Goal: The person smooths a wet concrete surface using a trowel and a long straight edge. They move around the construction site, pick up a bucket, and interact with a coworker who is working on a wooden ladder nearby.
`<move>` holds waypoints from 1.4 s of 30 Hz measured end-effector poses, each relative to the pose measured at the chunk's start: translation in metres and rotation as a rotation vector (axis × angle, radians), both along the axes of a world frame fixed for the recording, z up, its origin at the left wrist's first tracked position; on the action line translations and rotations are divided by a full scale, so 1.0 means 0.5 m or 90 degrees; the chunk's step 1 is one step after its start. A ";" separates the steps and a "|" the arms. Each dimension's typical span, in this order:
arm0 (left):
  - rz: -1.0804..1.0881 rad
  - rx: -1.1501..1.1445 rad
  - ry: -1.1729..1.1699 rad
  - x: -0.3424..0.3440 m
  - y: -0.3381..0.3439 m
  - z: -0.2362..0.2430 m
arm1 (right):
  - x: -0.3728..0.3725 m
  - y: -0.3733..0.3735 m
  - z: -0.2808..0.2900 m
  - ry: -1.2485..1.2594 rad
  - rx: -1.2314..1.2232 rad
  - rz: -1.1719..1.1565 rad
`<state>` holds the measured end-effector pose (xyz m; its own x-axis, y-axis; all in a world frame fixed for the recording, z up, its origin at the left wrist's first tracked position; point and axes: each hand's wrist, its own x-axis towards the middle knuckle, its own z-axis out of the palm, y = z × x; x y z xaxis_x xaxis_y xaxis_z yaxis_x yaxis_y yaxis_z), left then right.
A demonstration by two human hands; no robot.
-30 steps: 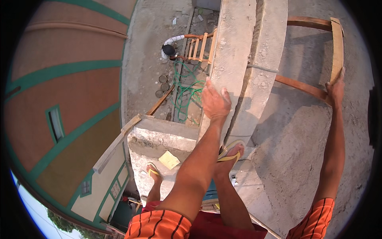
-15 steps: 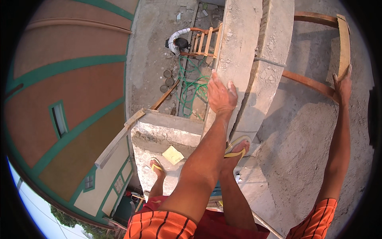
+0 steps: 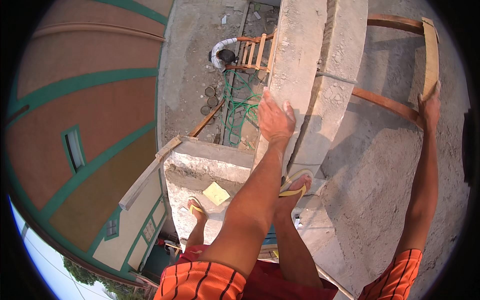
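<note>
My left hand [image 3: 276, 120] lies palm down on a rough concrete beam [image 3: 297, 55], its fingers stretched toward the left edge. Out to the right, my right hand [image 3: 430, 107] is closed around the corner of a wooden frame, where a pale wooden crosspiece [image 3: 431, 60] meets a reddish-brown rail [image 3: 387, 104]. Another brown rail [image 3: 395, 23] joins the crosspiece's far end. Both rails run in toward the beams. Left of the beams, far below, a person [image 3: 223, 54] grips a wooden ladder [image 3: 257, 52]. Whether ladder and frame are one piece is hidden by the concrete.
A second concrete beam [image 3: 345, 50] runs alongside, strewn with rubble. My feet in yellow flip-flops straddle a concrete ledge [image 3: 232, 167] with a yellow sheet [image 3: 216, 193]. Below lie a green hose [image 3: 235, 107] and round containers [image 3: 210, 92]. A painted building wall [image 3: 90, 110] stands left.
The whole view has shifted very slightly, so the beams and wooden frame sit a little further left. Both hands keep their places.
</note>
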<state>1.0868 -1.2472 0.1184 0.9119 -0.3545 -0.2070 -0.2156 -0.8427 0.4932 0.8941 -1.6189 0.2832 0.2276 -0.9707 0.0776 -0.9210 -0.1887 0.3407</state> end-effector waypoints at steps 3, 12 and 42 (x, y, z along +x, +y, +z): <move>0.003 -0.003 0.034 0.003 0.001 0.009 | 0.008 0.002 0.004 0.005 0.013 -0.018; -0.011 -0.026 -0.045 -0.004 0.004 -0.013 | -0.006 -0.034 -0.009 0.023 -0.005 0.019; -0.012 -0.004 0.005 0.001 -0.005 0.007 | -0.043 -0.046 -0.010 0.015 -0.036 0.052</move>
